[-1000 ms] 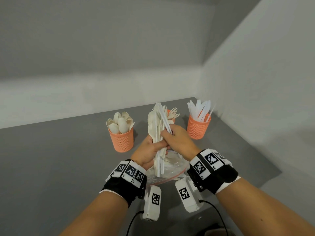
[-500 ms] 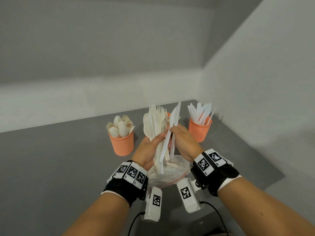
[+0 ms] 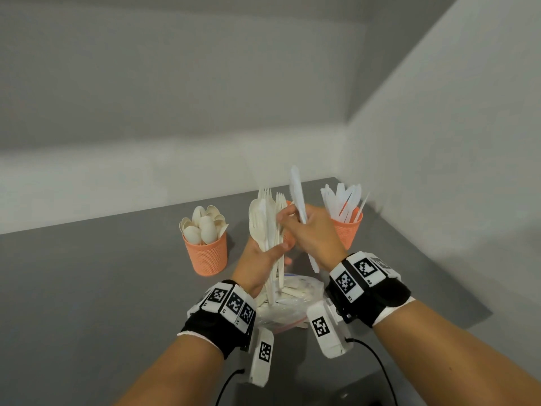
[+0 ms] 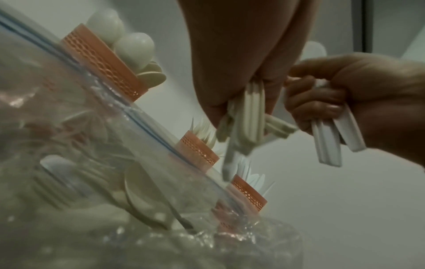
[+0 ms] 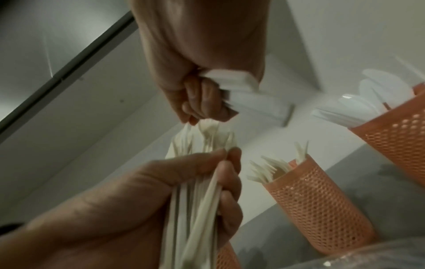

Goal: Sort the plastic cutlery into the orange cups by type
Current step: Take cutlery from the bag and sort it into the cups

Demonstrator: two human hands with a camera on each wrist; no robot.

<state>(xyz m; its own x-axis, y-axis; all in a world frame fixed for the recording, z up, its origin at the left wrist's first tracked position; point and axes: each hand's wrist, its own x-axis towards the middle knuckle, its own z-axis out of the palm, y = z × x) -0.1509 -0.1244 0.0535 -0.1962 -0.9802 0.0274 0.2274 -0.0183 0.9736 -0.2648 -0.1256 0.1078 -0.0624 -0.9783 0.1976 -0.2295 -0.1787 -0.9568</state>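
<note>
A bunch of cream plastic cutlery [image 3: 268, 230], forks and spoons mixed, stands upright in the grip of the left hand [image 3: 257, 265], whose fingers and thumb curl round the handles above a clear zip bag [image 3: 288, 310] lying on the grey bench [image 3: 87, 288]; more cutlery shows through the bag's film in the left wrist view. Just right of the bunch, the right hand [image 3: 314, 235] has its fingers closed round white knives [image 3: 298, 197], which rise tilted above the fist with their handle ends sticking out below it; two handles show in the left wrist view. Its fingertips lie close against the bunch. Three orange mesh cups stand farther back on the bench: the left cup [image 3: 208, 254] holds spoons, bowls up; the middle cup [image 5: 317, 205], mostly hidden behind the hands in the head view, holds forks; the right cup [image 3: 348, 230], near the wall corner, holds white knives. Both wrists wear black bands with printed markers.
</note>
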